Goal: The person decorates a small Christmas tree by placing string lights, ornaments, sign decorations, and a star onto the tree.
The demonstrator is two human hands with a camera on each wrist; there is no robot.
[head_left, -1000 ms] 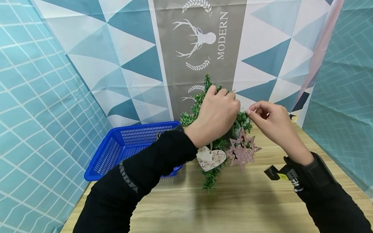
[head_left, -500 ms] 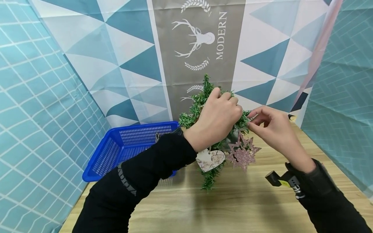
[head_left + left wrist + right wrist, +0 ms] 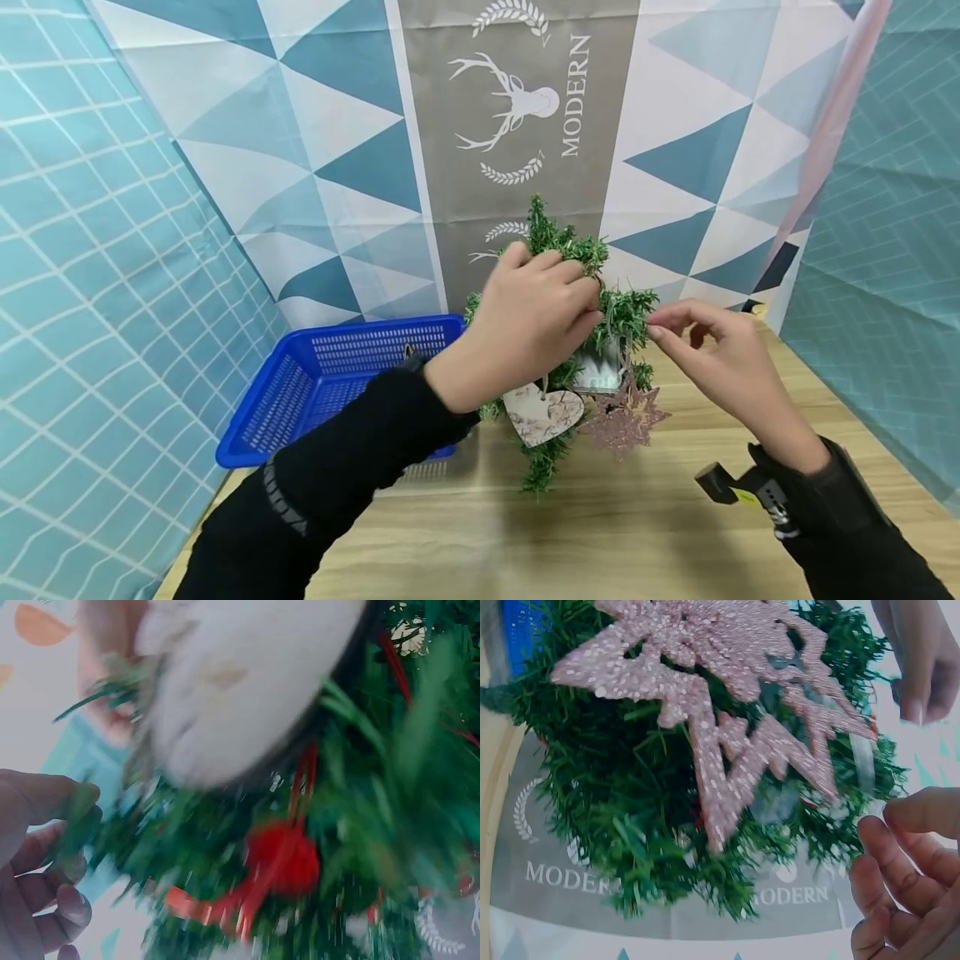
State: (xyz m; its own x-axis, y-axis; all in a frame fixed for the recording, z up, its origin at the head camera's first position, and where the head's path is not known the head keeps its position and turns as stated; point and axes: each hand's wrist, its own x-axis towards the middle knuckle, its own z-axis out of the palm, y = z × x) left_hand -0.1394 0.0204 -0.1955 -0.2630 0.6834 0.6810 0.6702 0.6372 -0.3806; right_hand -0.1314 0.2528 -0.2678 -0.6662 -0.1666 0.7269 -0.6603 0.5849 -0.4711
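Observation:
A small artificial Christmas tree (image 3: 558, 237) stands on the wooden table. From it hang a heart ornament (image 3: 546, 417) with a flower print and a pink glitter star ornament (image 3: 626, 421). My left hand (image 3: 525, 308) is bent in front of the tree's middle; the left wrist view shows its fingers (image 3: 45, 877) loosely curled beside the needles, with no ornament in them. At the right side, my right hand (image 3: 720, 354) pinches the tip of a branch (image 3: 626, 312) between thumb and forefinger. A red bauble (image 3: 281, 859) shows blurred in the left wrist view.
A blue plastic basket (image 3: 300, 342) sits left of the tree, partly behind my left sleeve. A shiny silvery square (image 3: 598, 371) shows among the lower branches. A patterned cloth (image 3: 517, 100) hangs close behind the tree.
My left hand has drawn left and down from the right branch, uncovering more greenery and the silvery square. My right hand has lowered slightly, staying at the branch tip. The star ornament sways.

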